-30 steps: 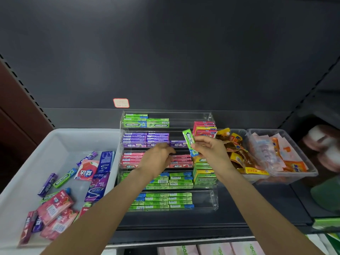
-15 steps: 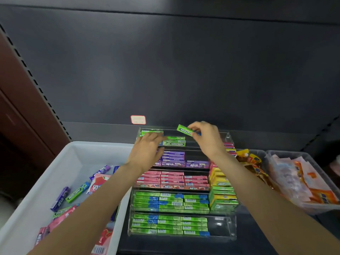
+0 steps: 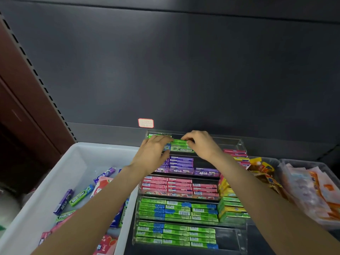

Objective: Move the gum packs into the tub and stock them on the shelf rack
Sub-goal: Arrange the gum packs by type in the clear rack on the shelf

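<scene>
Now R grip [image 3: 199, 144] pinches flat green pack [image 3: 179, 142].

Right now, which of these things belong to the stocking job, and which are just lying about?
Job: green gum pack held by right hand; left hand; clear rack; white tub.
Lying about: snack bins; pink label.

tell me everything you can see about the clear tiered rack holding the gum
The clear acrylic tiered rack stands on the dark shelf between the white plastic tub and clear snack bins. Its stepped rows hold flat packs: green on top, then purple, pink, and two green rows. The left hand and right hand reach into the top tier, the right pinching a green pack.
</scene>
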The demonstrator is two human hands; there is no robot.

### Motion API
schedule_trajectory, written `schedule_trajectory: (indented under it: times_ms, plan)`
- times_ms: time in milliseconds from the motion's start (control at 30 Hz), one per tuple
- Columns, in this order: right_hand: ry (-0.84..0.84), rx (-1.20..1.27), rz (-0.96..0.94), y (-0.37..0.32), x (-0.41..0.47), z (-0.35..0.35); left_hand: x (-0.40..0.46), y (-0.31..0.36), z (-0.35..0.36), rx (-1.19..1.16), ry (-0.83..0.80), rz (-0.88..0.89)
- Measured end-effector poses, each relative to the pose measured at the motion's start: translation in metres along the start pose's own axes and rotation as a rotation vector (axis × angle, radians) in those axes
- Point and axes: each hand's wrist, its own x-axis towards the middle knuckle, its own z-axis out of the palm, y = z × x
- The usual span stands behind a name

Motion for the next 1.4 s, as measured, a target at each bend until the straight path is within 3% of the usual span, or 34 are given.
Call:
schedule_trajectory:
  times_ms: [433, 667, 867, 1033, 1267, 1400]
  plan:
    - [0.057, -0.006, 0.031, -0.002, -0.004, 0.002, 0.006, 0.007, 0.004, 0.091, -0.01, -0.028]
    - [0.142, -0.045, -0.022, -0.013, -0.014, -0.001, -0.007, 0.008, -0.005, -0.018, 0.1, -0.067]
    - [0.213, 0.126, -0.113, -0.059, -0.032, 0.016, -0.047, -0.014, -0.022, -0.149, 0.259, -0.149]
    - [0.132, 0.311, -0.166, -0.109, -0.037, 0.06, -0.105, -0.062, -0.025, -0.175, 0.31, -0.316]
    - [-0.123, 0.281, -0.158, -0.176, -0.021, 0.147, -0.181, -0.154, -0.016, -0.172, 0.091, -0.598]
    - [-0.277, 0.144, -0.088, -0.192, -0.012, 0.194, -0.196, -0.187, -0.002, -0.165, -0.125, -0.563]
